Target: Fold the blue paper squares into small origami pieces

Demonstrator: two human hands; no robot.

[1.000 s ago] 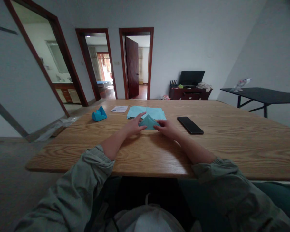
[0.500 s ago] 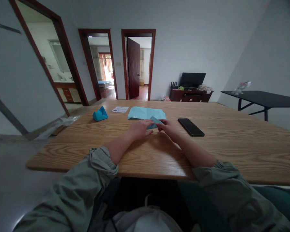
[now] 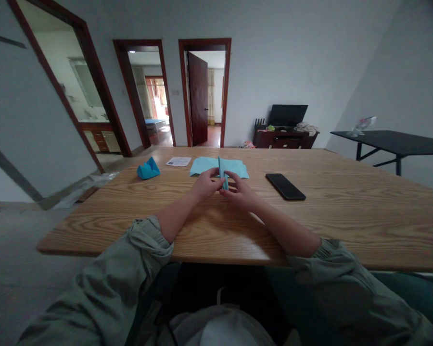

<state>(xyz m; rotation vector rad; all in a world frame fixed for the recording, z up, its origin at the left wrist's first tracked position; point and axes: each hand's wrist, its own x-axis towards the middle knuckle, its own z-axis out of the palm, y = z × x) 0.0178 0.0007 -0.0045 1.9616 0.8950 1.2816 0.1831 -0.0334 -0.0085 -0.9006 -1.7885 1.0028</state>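
Note:
Between my hands, a folded piece of light blue paper (image 3: pixel 222 169) stands nearly upright, seen almost edge-on. My left hand (image 3: pixel 206 184) pinches it from the left with thumb and fingers. From the other side my right hand (image 3: pixel 238 190) grips the same paper, its fingers bent around the right face. Just behind them an unfolded light blue sheet (image 3: pixel 202 166) with creases lies flat on the wooden table (image 3: pixel 137 230). Off to the left sits a darker blue folded paper shape (image 3: pixel 148 169) with pointed tips.
A black smartphone (image 3: pixel 286 186) lies right of my hands. Near the far edge is a small printed card (image 3: pixel 178 161). A black table (image 3: pixel 400 140) stands beyond on the right, and a television (image 3: pixel 287 115) on a cabinet is by the far wall.
The folded paper has turned from lying slanted and low between my hands to standing upright. Both hands have shifted their grip around it, and the view has tilted slightly.

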